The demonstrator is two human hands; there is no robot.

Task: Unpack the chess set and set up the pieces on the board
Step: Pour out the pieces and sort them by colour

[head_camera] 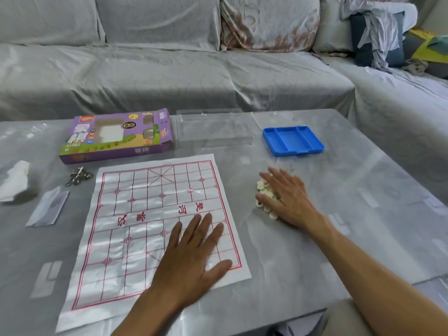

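A white paper xiangqi board (135, 229) with red grid lines lies flat on the grey table. My left hand (194, 258) presses on its near right part with fingers spread straight. To the right of the board sits a heap of small cream disc pieces (263, 190). My right hand (287, 197) lies flat over that heap with straight fingers and hides most of it. An empty blue plastic tray (293, 141) stands behind the heap. A clear plastic lid (213, 129) lies to the tray's left.
The purple chess box (116, 137) lies at the back left. A metal ring puzzle (78, 177), a crumpled white tissue (14, 180) and a flat clear sleeve (47, 207) sit left of the board. A grey sofa (169, 69) runs behind the table.
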